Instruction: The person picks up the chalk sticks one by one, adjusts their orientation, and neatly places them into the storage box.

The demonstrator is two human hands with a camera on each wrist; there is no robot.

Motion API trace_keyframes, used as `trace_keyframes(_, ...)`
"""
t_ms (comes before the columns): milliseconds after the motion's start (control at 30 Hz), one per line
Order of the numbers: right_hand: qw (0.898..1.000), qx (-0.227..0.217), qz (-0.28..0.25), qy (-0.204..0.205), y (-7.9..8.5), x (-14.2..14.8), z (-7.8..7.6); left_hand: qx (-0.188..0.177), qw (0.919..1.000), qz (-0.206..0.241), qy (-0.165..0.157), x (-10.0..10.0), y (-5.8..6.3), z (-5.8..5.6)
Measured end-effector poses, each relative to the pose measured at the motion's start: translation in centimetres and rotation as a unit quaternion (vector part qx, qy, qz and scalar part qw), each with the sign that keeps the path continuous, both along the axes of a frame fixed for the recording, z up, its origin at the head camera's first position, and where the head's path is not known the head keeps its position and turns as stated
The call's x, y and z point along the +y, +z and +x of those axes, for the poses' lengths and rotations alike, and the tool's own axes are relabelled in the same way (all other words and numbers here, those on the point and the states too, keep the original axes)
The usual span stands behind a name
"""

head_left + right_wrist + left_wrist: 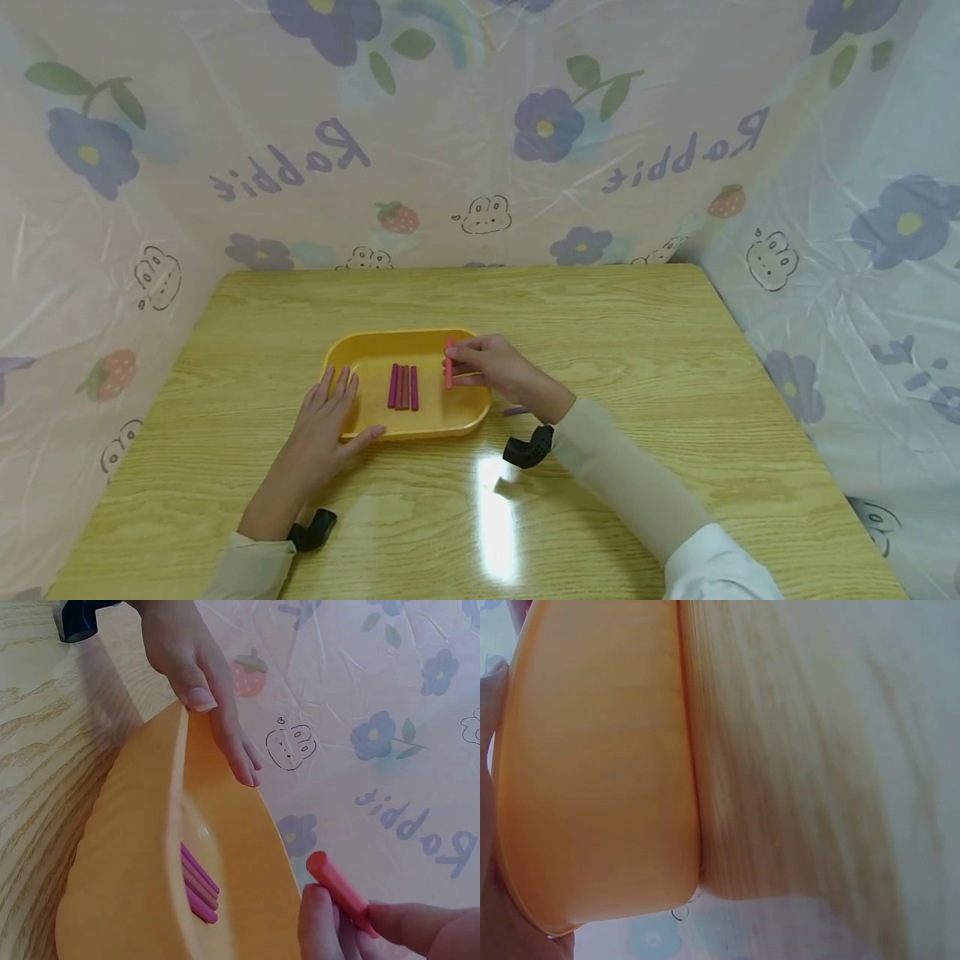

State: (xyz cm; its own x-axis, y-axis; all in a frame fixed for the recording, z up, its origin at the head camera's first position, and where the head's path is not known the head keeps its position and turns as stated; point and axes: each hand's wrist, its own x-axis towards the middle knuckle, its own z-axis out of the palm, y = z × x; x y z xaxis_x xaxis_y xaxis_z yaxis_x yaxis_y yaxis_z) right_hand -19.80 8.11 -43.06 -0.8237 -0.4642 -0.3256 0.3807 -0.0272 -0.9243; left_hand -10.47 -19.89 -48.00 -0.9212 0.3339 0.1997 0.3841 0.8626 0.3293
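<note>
In the head view a yellow tray [431, 423] lies on the table, with several purple and reddish-brown sticks [402, 388] side by side in it. My right hand [491, 364] pinches a short coral-red stick [449, 363] between thumb and fingers, above the tray's right end. The right wrist view shows this stick [341, 891] as a plain round rod with a blunt end. At the tray's left end, my left hand [324, 423] rests on the rim with fingers extended and thumb along the front edge. The left wrist view shows mostly the tray's outer wall [600, 765].
A purple stick [516, 411] lies on the wood-grain table [600, 317] beside the tray, partly under the right wrist. Black devices [528, 448] sit at both wrists. A patterned curtain [450, 167] surrounds the table at the back and sides.
</note>
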Motion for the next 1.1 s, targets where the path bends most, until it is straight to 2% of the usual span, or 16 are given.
trace_keyframes(233, 1.0, -0.005, 0.011, 0.006, -0.2, -1.3, 0.0, -0.002, 1.0, 0.002, 0.003, 0.0, 0.1, 0.1)
trace_keyframes(533, 0.999, 0.017, 0.048, 0.0, -1.2, -2.7, -0.8, -0.004, 1.0, 0.0, 0.004, 0.0, 0.2, 0.1)
trace_keyframes(767, 0.997, 0.009, 0.071, -0.013, -1.7, -3.6, -0.8, -0.003, 0.9999, 0.003, 0.009, 0.2, 0.3, 0.1)
trace_keyframes(1100, 0.99, 0.026, 0.138, -0.008, -2.8, -4.8, -1.2, -0.003, 0.9999, 0.008, 0.013, 0.3, 0.2, 0.2)
